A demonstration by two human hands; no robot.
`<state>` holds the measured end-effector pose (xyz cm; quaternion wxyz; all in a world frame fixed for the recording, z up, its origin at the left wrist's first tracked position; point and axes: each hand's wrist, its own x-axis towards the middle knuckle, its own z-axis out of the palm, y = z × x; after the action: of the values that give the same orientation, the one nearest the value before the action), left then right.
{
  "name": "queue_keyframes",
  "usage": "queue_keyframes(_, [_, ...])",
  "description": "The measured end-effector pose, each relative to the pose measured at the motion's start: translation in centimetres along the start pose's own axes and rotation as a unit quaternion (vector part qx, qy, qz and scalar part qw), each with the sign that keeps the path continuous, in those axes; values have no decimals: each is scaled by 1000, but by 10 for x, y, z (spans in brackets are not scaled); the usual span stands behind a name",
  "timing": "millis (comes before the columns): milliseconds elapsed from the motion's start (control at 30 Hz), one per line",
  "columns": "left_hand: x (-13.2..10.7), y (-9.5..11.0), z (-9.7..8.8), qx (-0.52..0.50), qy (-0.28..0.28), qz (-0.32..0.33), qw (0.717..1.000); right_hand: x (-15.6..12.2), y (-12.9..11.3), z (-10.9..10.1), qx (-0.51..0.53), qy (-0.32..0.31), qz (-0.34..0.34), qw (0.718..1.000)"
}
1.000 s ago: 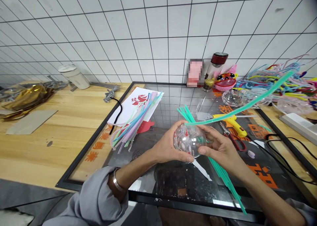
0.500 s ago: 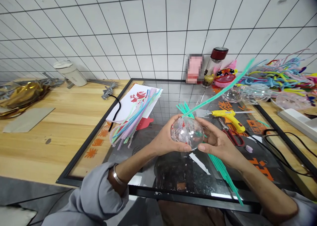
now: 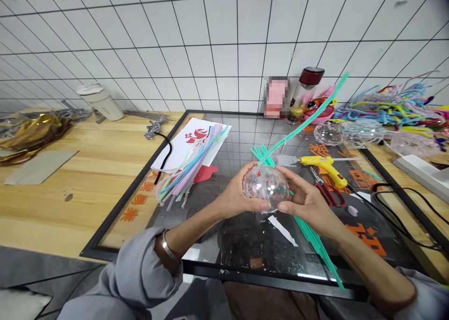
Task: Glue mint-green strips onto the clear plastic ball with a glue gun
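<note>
A clear plastic ball (image 3: 265, 189) with red specks sits between my two hands above the glass-topped table. My left hand (image 3: 238, 193) wraps its left side, thumb along the lower front. On the opposite side my right hand (image 3: 305, 196) grips it with thumb and fingers. One green pipe cleaner (image 3: 305, 124) rises from the top of the ball and slants up to the right; how it is fixed there I cannot tell. Beneath the hands lies a bundle of green pipe cleaners (image 3: 317, 243), partly covered by the ball and my right hand.
Right of the hands lie a yellow glue gun (image 3: 324, 165), red-handled scissors (image 3: 331, 196) and a black cord. Pastel pipe cleaners (image 3: 194, 165) rest on white paper (image 3: 175, 144) at left. Behind stand a lidded bottle (image 3: 305, 93), clear balls (image 3: 363, 133) and a colourful pipe cleaner heap (image 3: 389, 100).
The green pipe cleaner's free end has swung slightly left and up, and the ball has turned a little in my hands. Both hands keep nearly the same place.
</note>
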<state>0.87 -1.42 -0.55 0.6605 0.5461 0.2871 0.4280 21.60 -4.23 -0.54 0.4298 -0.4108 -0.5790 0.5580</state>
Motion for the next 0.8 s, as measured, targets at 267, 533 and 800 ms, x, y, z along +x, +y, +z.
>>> queue_keyframes(267, [-2, -4, 0, -1, 3, 15, 1000, -1, 4, -2, -32, -13, -37, 999])
queue_keyframes(533, [-3, -4, 2, 2, 4, 33, 999, -2, 4, -3, -36, -12, -43, 998])
queue_keyframes(800, [-1, -4, 0, -7, 35, -7, 999, -1, 0, -3, 20, -45, -16, 999])
